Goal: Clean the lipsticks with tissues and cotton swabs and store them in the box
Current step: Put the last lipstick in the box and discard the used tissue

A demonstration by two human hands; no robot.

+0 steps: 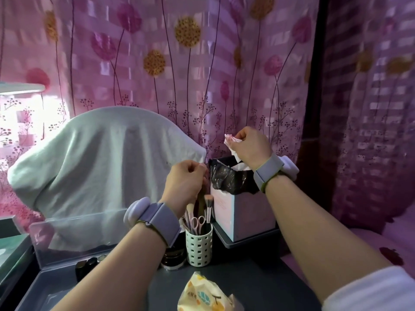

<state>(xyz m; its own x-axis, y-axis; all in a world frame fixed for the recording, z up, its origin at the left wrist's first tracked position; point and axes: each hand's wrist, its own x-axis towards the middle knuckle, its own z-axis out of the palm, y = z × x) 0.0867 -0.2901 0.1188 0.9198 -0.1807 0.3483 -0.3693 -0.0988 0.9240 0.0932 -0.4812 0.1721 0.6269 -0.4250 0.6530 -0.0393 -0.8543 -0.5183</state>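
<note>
Right grip (pixel 249 145): we pinch a stained tissue (pixel 231 142), directly above the lined bin (pixel 231 176).
Left grip (pixel 187 176): curled; we cannot tell what it holds.

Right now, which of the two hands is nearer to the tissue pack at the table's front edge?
Left. The left hand is raised above the brush holder, behind the tissue pack. The right hand is farther back, over the bin.

A pink flowered curtain (pixel 179 63) hangs across the back, glowing bright at the left, behind a pale towel-draped chair back (pixel 94 158) and the dark bench (pixel 258 281).
</note>
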